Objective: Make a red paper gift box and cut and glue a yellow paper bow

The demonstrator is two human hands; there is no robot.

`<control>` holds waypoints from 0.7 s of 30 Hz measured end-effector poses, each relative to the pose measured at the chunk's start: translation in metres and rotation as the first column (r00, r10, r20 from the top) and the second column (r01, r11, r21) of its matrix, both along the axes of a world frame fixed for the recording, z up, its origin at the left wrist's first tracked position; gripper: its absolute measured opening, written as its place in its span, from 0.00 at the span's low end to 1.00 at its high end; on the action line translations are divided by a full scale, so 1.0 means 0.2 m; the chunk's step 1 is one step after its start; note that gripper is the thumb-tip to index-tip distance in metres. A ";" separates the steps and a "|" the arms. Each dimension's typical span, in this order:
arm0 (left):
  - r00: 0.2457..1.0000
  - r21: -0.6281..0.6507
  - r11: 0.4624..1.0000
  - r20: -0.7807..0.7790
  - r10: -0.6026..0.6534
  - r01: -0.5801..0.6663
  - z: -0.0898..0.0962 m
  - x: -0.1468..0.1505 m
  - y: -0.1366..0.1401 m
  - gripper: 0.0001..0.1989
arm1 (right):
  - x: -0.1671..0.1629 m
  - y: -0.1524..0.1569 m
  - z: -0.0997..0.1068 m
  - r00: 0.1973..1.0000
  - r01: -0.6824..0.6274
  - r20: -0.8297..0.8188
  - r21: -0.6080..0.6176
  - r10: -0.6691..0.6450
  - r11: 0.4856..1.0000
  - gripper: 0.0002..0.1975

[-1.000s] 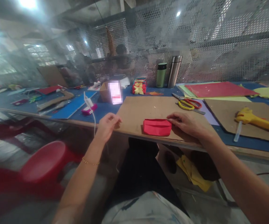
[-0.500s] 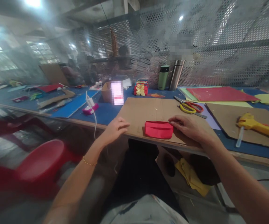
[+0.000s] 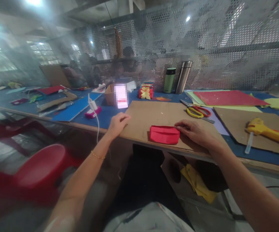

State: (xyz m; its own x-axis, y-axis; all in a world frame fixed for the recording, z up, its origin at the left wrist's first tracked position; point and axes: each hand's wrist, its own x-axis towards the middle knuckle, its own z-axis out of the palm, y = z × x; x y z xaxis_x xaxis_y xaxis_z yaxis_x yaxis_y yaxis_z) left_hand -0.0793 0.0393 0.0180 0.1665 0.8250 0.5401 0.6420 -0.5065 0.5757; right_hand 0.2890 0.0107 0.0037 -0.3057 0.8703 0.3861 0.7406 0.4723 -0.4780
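A small red folded-paper box point(image 3: 165, 134) lies near the front edge of a brown cardboard sheet point(image 3: 141, 112). My right hand point(image 3: 190, 129) has its fingertips and thumb at the box's upper right corner, pinching it. Off to the left, my left hand point(image 3: 118, 124) hovers by the cardboard's left edge, apart from the box. Its fingers are loosely bent, with no object visible in them. Behind my right hand lie red-and-yellow-handled scissors point(image 3: 197, 111).
A lit phone point(image 3: 121, 96) leans on a small cardboard box point(image 3: 109, 95). A white cable plugs into a purple socket block point(image 3: 92, 112). Two flasks stand at the back, one green point(image 3: 169, 80), one steel point(image 3: 184, 77). A yellow glue gun point(image 3: 270, 129) rests at right. Red stool point(image 3: 41, 166) at lower left.
My left hand has moved left and slightly away from me, toward the phone side, and its fingers have drawn closer together. My right hand and the red box have hardly moved.
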 end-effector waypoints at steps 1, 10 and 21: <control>1.000 -0.030 1.000 0.017 -0.005 0.006 0.00 -0.01 -0.01 0.09 | 0.00 0.00 0.00 1.000 0.001 0.001 0.002 -0.001 1.000 0.14; 0.912 0.001 0.993 -0.396 -0.109 0.119 0.00 0.09 -0.09 0.06 | 0.00 0.03 -0.03 1.000 -0.013 -0.024 0.007 0.013 1.000 0.12; 0.606 0.134 0.989 -0.783 0.142 -0.058 0.07 0.15 -0.10 0.11 | -0.01 0.02 -0.02 1.000 0.015 0.016 0.007 -0.015 1.000 0.12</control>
State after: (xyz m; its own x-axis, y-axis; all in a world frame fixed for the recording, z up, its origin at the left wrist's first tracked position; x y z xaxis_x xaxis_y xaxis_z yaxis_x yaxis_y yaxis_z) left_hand -0.0499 0.0190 0.0310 0.4817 0.8201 0.3088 0.8750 -0.4309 -0.2205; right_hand 0.2875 0.0138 -0.0007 -0.2985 0.8724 0.3871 0.7552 0.4639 -0.4631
